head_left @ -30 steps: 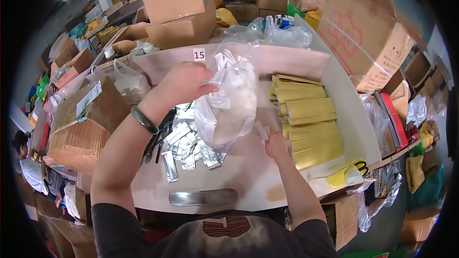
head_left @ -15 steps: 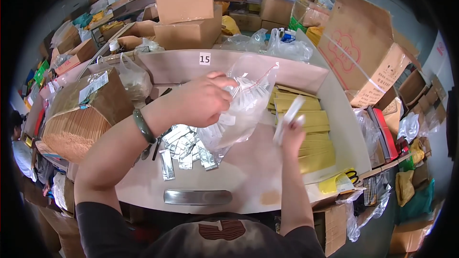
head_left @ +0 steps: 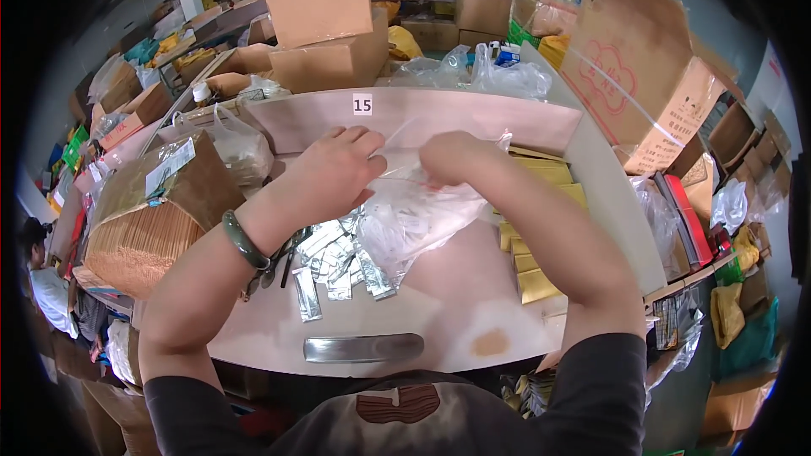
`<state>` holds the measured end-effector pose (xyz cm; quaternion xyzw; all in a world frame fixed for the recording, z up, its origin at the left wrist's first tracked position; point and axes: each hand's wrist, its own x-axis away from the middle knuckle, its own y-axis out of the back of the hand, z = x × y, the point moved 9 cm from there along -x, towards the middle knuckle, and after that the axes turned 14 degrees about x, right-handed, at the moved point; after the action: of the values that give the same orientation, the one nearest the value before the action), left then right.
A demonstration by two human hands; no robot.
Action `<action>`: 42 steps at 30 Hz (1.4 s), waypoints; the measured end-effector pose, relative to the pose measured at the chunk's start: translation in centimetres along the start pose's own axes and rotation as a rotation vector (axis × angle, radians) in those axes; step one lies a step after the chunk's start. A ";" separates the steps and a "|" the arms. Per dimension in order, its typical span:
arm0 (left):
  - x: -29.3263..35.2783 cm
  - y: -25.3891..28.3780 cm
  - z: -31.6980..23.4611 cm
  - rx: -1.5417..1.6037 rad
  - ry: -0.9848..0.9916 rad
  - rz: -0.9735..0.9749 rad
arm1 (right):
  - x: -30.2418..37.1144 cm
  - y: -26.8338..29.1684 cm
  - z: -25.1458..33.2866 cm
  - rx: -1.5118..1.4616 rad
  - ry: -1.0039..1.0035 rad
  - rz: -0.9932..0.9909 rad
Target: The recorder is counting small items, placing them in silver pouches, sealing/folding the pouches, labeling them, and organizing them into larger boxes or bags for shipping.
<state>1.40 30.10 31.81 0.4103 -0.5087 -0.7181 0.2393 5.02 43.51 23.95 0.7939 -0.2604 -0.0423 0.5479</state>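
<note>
A clear plastic bag (head_left: 414, 211) holding small packets hangs over the white worktable (head_left: 456, 321). My left hand (head_left: 334, 173) grips the bag's mouth on its left side. My right hand (head_left: 456, 156) is closed on the bag's mouth on the right side. Under the bag lies a heap of several silver foil sachets (head_left: 334, 266). A row of gold flat packets (head_left: 541, 228) lies to the right, partly hidden by my right forearm.
A bundle of brown envelopes (head_left: 152, 219) stands at the left of the table. A metal strip (head_left: 363, 348) lies near the front edge. Cardboard boxes (head_left: 325, 29) stand behind the table's back wall, a large open carton (head_left: 642, 76) at the right. A person (head_left: 46, 283) is at the far left.
My right hand rose from the gold packets with a small packet and came to the bag's mouth. My left hand kept hold of the bag throughout.
</note>
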 end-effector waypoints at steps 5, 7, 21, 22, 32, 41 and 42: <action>0.7 0.3 4.4 0.191 0.310 0.018 | 2.8 5.8 -3.2 -0.248 -0.102 -0.274; 2.4 0.2 5.9 0.257 0.279 0.005 | 4.3 5.4 -5.6 -0.205 -0.126 -0.424; 1.2 1.3 14.5 0.583 0.389 -0.313 | 7.3 0.7 -14.7 -0.710 -0.192 -0.458; 0.6 0.5 14.4 0.500 0.351 -0.247 | 7.0 0.5 -14.8 -0.703 -0.189 -0.473; -1.3 -1.0 14.9 0.405 0.514 -0.394 | 8.1 -6.5 -16.7 -1.202 -0.538 -0.639; -13.1 -2.5 2.0 0.397 0.084 -0.429 | 10.5 -1.0 -12.4 -0.846 -0.493 -0.968; -14.9 -4.7 2.2 0.372 0.109 -0.296 | 10.5 -1.9 -13.0 -0.967 -0.498 -0.925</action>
<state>8.04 44.34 32.97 0.5556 -0.5529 -0.6159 0.0790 19.28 50.19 29.70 0.4578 0.0338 -0.5610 0.6888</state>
